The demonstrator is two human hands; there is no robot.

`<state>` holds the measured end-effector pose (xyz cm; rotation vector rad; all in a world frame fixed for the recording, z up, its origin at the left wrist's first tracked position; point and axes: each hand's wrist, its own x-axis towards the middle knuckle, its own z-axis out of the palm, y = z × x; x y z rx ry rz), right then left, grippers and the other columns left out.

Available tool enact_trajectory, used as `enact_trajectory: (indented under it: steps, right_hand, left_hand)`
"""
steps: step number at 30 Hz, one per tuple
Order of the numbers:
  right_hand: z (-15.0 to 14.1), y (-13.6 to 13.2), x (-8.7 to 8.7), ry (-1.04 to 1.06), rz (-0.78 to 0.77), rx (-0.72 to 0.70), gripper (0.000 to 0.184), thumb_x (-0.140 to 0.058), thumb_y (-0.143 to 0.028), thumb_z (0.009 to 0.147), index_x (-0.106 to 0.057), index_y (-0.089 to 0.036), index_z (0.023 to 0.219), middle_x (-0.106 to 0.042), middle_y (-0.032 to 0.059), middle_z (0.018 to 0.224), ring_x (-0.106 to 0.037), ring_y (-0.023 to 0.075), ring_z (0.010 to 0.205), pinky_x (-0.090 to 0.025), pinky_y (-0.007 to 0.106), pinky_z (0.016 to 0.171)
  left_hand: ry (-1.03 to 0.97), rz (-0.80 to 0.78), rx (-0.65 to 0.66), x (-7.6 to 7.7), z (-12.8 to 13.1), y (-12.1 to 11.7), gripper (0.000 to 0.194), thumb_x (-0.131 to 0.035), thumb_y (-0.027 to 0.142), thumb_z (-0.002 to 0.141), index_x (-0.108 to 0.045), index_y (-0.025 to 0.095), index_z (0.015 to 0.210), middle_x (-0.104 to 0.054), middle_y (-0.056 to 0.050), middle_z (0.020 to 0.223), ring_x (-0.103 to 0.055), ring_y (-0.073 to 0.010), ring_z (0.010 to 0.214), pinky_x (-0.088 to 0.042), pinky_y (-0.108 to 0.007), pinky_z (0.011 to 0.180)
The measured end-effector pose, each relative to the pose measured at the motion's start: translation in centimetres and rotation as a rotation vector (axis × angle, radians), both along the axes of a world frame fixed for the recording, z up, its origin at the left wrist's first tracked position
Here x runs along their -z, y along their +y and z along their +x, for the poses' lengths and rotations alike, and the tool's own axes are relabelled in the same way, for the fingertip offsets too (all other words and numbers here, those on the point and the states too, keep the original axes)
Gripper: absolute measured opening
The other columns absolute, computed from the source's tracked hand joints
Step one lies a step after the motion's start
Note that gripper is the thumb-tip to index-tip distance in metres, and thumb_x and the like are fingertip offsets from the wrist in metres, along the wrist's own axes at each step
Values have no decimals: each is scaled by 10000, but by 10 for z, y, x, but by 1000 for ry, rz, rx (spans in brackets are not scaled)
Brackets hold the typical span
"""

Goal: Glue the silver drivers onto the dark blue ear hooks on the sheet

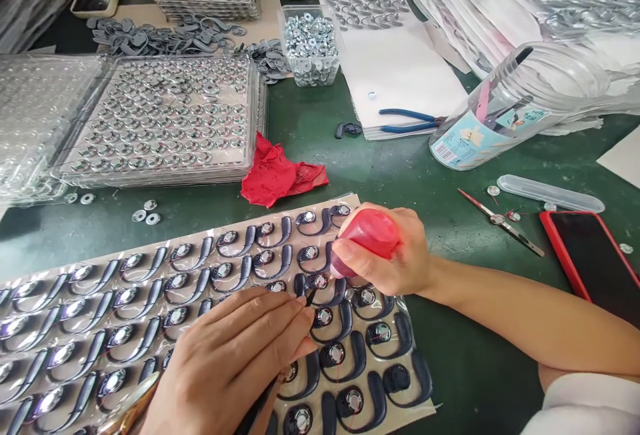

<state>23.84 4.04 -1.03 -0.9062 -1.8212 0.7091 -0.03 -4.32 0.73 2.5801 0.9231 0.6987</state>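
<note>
My right hand (395,258) is closed around a soft red squeeze bulb (373,232), its nozzle pointing down and left. The nozzle end is close to one dark hook-shaped earpiece (333,294) with a small round silver speaker (320,281) on it. Just left of that, my left hand (245,342) grips slim black tweezers (311,296), tip near the same speaker. Most of the tweezers lie hidden under my fingers; their back end shows below my palm. Rows of like earpieces stick to a film-covered cardboard sheet (425,410) beneath both hands.
Clear trays of silver speakers (165,115) stand back left, near a crumpled red cloth (280,172). Behind are a tub of metal discs (311,45) and blue-handled pliers (407,120). On the right are a tilted plastic jar (465,135), pointed tweezers (497,219) and a red-cased phone (595,262).
</note>
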Motion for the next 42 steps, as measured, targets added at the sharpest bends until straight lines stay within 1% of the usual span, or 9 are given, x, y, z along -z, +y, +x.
enact_trajectory:
  steps: [7,14,20,23,26,29,33,37,42]
  right_hand:
    - [0,-3,1,-30,-37,-24,277,-677,-352,866,-609,-183,657,-649,16,613,-589,119,520,-449,243,495]
    - [-2,-4,4,-5,-39,-49,276,-655,-387,895,-633,-187,706,-689,23,658,-628,124,550,-511,247,527]
    - [1,-3,10,-82,149,-84,124,-692,-352,866,-681,-257,945,-725,-10,735,-673,145,631,-527,269,523]
    - [2,-3,5,13,131,-110,113,-709,-358,851,-684,-255,890,-700,-21,657,-649,139,562,-496,261,466]
    - [1,3,-8,208,-112,-162,181,-707,-370,872,-664,-222,778,-664,-24,558,-624,127,473,-471,245,419]
    - [-1,14,-18,273,-328,-173,245,-761,-386,830,-638,-202,728,-691,-5,589,-656,143,505,-508,254,458]
    - [-6,23,-16,183,-268,-123,232,-750,-312,842,-621,-197,687,-687,-21,570,-653,123,526,-533,244,542]
    - [-10,23,-5,130,-177,-81,231,-748,-303,829,-626,-195,665,-702,-21,585,-653,108,533,-523,212,539]
    - [-11,18,2,97,-261,-100,208,-753,-349,820,-644,-187,749,-726,9,610,-671,137,538,-553,237,543]
  left_hand:
    - [-121,-97,-46,-9,5,16,246,-567,46,891,-676,122,1098,-744,-49,1071,-665,-106,1049,-510,-233,998]
    - [-236,-215,-149,-7,7,21,201,-595,66,884,-703,155,1028,-760,-33,1020,-706,-134,966,-584,-256,901]
    - [-280,-273,-188,-5,7,25,165,-594,94,904,-706,185,983,-761,10,955,-707,-107,921,-595,-221,856]
    - [-281,-291,-189,-4,6,25,150,-608,96,902,-704,178,983,-757,4,969,-702,-107,932,-588,-212,851]
    - [-241,-215,-126,-3,3,21,196,-598,68,897,-693,156,1043,-753,-19,1026,-685,-108,991,-554,-231,923]
    - [-113,-47,-44,0,-1,14,246,-565,80,931,-662,120,1153,-734,-53,1126,-644,-125,1109,-479,-292,1043]
    - [24,117,-45,9,-3,10,292,-451,148,1016,-644,113,1233,-704,-60,1228,-591,-168,1220,-373,-357,1138]
    - [29,177,-51,20,-1,12,308,-445,145,1005,-651,90,1228,-705,-84,1223,-622,-216,1177,-407,-396,1111]
    - [74,261,-40,24,8,7,352,-386,117,977,-663,64,1188,-705,-113,1206,-620,-249,1192,-429,-427,1119]
